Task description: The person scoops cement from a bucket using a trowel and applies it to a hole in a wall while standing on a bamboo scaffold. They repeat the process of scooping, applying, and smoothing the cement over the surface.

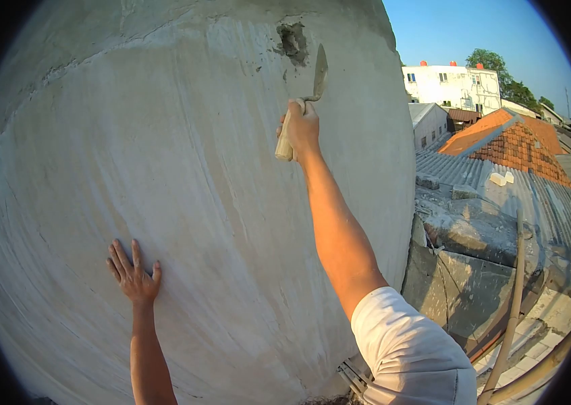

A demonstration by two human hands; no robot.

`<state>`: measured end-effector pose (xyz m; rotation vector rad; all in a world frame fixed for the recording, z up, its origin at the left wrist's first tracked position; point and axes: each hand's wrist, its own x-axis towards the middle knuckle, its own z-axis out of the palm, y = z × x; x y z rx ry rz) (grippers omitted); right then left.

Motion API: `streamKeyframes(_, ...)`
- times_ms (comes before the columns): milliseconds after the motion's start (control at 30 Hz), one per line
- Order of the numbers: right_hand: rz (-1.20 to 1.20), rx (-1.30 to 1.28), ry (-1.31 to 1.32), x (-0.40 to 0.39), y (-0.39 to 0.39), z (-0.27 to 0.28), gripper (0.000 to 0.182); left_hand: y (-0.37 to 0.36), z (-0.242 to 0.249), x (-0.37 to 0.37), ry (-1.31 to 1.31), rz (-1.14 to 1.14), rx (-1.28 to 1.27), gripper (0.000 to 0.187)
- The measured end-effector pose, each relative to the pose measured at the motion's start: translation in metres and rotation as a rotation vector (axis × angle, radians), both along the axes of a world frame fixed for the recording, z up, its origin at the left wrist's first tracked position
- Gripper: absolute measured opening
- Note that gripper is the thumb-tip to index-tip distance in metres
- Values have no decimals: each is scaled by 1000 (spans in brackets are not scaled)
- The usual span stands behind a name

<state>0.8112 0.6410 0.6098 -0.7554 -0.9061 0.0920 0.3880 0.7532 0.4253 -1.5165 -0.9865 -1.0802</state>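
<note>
My right hand [304,126] is wrapped round the wooden handle of a pointed trowel [320,73], arm stretched up along the wall. The trowel's blade points upward, edge-on to me, just right of a rough dark hole [292,42] in the plaster. Lower on the left, my left hand [136,273] lies flat against the grey plastered wall [211,202], fingers spread, holding nothing. Streaks and smears run down the wall's surface. A ragged seam in the plaster crosses the upper left.
To the right and below are a corrugated roof [461,169], an orange tiled roof [522,145] and a white building [454,84]. A bamboo pole [516,297] leans at the lower right beside rubble and grey sheets. Thin rods [353,378] show by the wall's foot.
</note>
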Motion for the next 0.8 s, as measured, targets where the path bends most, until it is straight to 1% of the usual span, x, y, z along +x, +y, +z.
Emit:
streamKeyframes(67,497,150,271,2,-7,5,29,0,-2,-2,-1,4,-16,69)
streamKeyframes(100,496,148,274,4,-7,6,29,0,-2,-2,3,-11,5,69)
streamKeyframes(167,730,245,376,10,-7,13,27,1,-1,0,6,-28,30,68)
streamKeyframes(200,731,243,376,14,-3,15,27,0,-1,-1,5,-24,22,68)
streamKeyframes(267,897,354,350,16,1,21,28,0,-1,-1,0,-19,17,68)
streamKeyframes(300,898,356,349,15,3,24,28,0,-2,-1,3,-15,21,68)
streamKeyframes(367,952,322,264,9,4,33,28,1,-1,0,6,-13,26,68)
streamKeyframes(467,908,328,264,-2,5,51,27,1,-2,-1,3,-21,29,68)
streamKeyframes(600,911,371,217,-6,0,81,28,0,-1,0,5,-17,35,69)
streamKeyframes(667,993,346,200,-11,-2,95,29,0,-1,-1,4,-23,38,71)
streamKeyframes(700,993,346,200,-14,-1,101,29,1,-2,-1,9,-14,42,71)
streamKeyframes(800,1199,335,152,-27,0,106,25,1,-2,-3,13,-17,38,70)
